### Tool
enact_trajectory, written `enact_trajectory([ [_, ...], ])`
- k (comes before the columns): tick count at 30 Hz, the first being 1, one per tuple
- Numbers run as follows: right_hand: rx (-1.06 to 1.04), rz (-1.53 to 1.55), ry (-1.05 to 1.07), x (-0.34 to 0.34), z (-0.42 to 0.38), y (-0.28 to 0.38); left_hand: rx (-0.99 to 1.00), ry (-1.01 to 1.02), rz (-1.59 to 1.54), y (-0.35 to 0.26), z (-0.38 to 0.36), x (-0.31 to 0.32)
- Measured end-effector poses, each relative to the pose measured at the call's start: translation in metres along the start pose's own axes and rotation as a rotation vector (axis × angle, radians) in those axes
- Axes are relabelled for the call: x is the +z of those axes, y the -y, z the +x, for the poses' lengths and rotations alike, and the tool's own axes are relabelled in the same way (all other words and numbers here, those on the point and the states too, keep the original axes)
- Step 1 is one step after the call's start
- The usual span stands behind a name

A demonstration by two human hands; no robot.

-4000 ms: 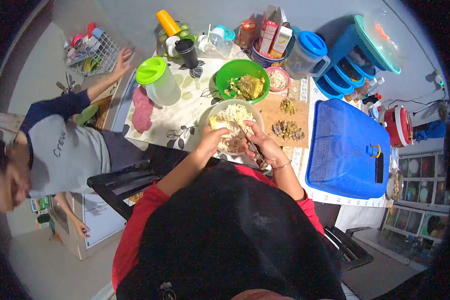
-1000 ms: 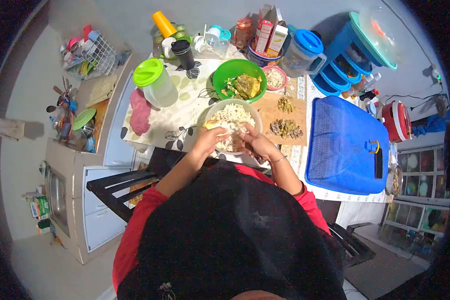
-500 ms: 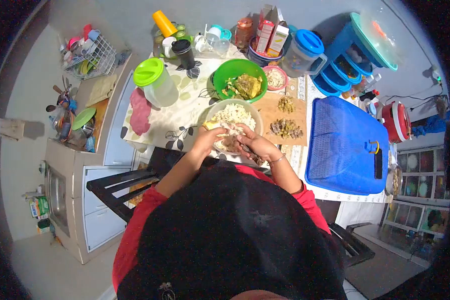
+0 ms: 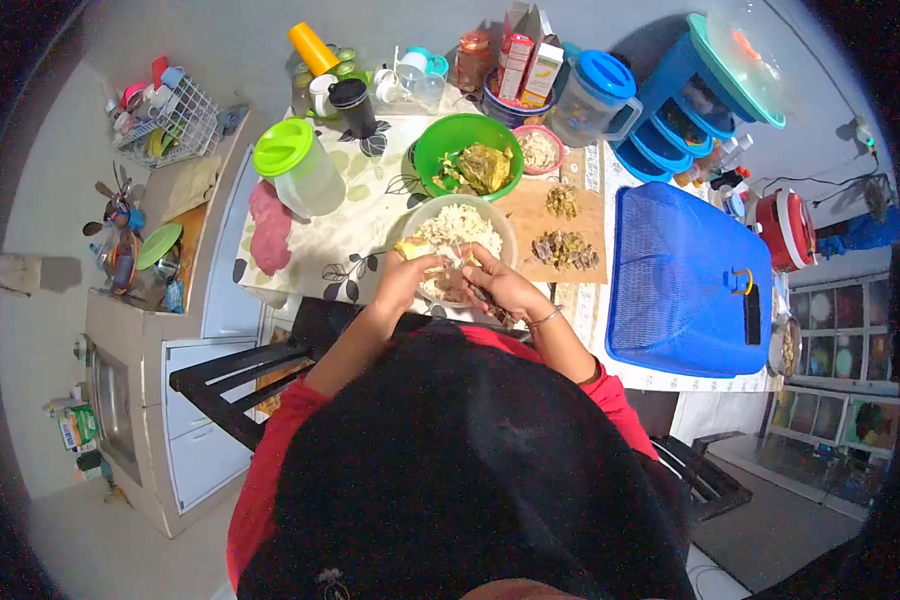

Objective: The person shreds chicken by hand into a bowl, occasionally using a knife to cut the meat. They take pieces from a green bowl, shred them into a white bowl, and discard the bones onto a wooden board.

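Both hands are over a pale bowl (image 4: 511, 236) that holds shredded whitish food (image 4: 460, 224). My left hand (image 4: 401, 278) is closed on a yellowish food piece (image 4: 410, 248) at the bowl's left side. Fingers of my right hand (image 4: 504, 288) are pinched together over the bowl's right side; what they hold there is too small to name, and a dark object shows under the palm. Just behind stands a green bowl (image 4: 432, 150) with large yellow-brown pieces (image 4: 485, 168). To the right, two dark food piles (image 4: 564, 250) lie on a brown board (image 4: 526, 212).
A small pink bowl (image 4: 560, 150), a blue-lidded pitcher (image 4: 582, 112) and boxes in a basket (image 4: 515, 112) stand behind. On the right lies a blue mesh cover (image 4: 680, 280). A green-lidded pitcher (image 4: 310, 175) and pink cloth (image 4: 269, 228) are left, a black chair (image 4: 220, 385) nearer.
The view has shifted slightly. My hands have moved a little apart over the bowl, and the food between them looks smaller.
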State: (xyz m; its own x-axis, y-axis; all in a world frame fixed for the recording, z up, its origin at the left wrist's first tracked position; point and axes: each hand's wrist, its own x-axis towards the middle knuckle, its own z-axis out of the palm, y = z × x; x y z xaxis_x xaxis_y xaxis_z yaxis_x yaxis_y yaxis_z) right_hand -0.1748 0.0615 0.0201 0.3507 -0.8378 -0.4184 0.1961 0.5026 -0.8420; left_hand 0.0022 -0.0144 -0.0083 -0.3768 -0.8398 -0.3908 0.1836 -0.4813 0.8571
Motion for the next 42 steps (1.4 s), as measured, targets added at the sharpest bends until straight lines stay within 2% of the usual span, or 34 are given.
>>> enact_trajectory([
  [1, -0.048, 0.089, 0.021, 0.001, 0.000, 0.000, -0.001, -0.001, 0.005, -0.003, -0.001, 0.001],
  [5, -0.031, -0.041, -0.023, 0.000, 0.006, -0.007, -0.017, 0.021, -0.010, 0.019, 0.011, -0.008],
  [9, -0.055, 0.069, -0.141, -0.013, 0.007, -0.003, -0.074, -0.049, -0.030, 0.007, 0.006, -0.005],
  [12, 0.016, 0.015, -0.008, 0.000, 0.001, 0.001, -0.062, 0.080, -0.036, 0.002, 0.001, 0.001],
  [13, 0.028, 0.010, -0.082, -0.001, 0.003, -0.001, -0.039, 0.094, -0.004, 0.006, 0.000, 0.002],
  [16, -0.032, 0.050, -0.198, -0.019, 0.015, -0.004, -0.154, 0.105, -0.242, 0.005, 0.004, 0.001],
  [17, -0.013, 0.140, -0.140, -0.022, 0.014, -0.007, -0.170, 0.122, -0.277, 0.005, 0.007, -0.003],
  [20, 0.015, 0.010, 0.043, -0.005, -0.001, 0.011, -0.106, 0.139, -0.164, 0.004, 0.008, -0.005],
  [21, -0.050, 0.019, 0.072, -0.007, 0.002, 0.008, -0.101, 0.120, -0.166, 0.002, 0.007, -0.003],
  [24, -0.114, 0.242, 0.054, -0.014, -0.001, 0.011, -0.074, 0.083, -0.169, 0.001, 0.004, -0.002],
  [25, -0.060, 0.141, -0.038, -0.009, -0.001, 0.012, -0.064, 0.094, -0.159, 0.004, 0.007, -0.005],
  [28, -0.063, 0.034, 0.088, -0.012, 0.004, 0.003, -0.029, 0.087, -0.123, 0.003, 0.007, -0.003],
  [29, -0.085, -0.021, 0.020, -0.016, 0.006, 0.003, -0.014, 0.069, -0.119, 0.002, 0.006, -0.001],
  [32, -0.083, 0.146, -0.042, -0.014, 0.006, 0.009, -0.023, 0.027, -0.098, -0.001, 0.005, -0.003],
  [33, -0.021, 0.038, -0.080, -0.011, 0.007, 0.008, -0.033, 0.006, -0.109, 0.001, 0.004, -0.002],
  [36, -0.091, 0.068, 0.038, -0.012, 0.016, -0.005, -0.066, -0.020, -0.124, 0.006, 0.004, 0.004],
  [37, -0.060, 0.177, -0.049, -0.012, 0.013, 0.001, -0.075, -0.020, -0.121, 0.005, 0.005, 0.002],
  [42, -0.054, 0.026, -0.010, -0.001, 0.007, 0.005, -0.067, -0.013, -0.079, 0.005, 0.005, -0.001],
])
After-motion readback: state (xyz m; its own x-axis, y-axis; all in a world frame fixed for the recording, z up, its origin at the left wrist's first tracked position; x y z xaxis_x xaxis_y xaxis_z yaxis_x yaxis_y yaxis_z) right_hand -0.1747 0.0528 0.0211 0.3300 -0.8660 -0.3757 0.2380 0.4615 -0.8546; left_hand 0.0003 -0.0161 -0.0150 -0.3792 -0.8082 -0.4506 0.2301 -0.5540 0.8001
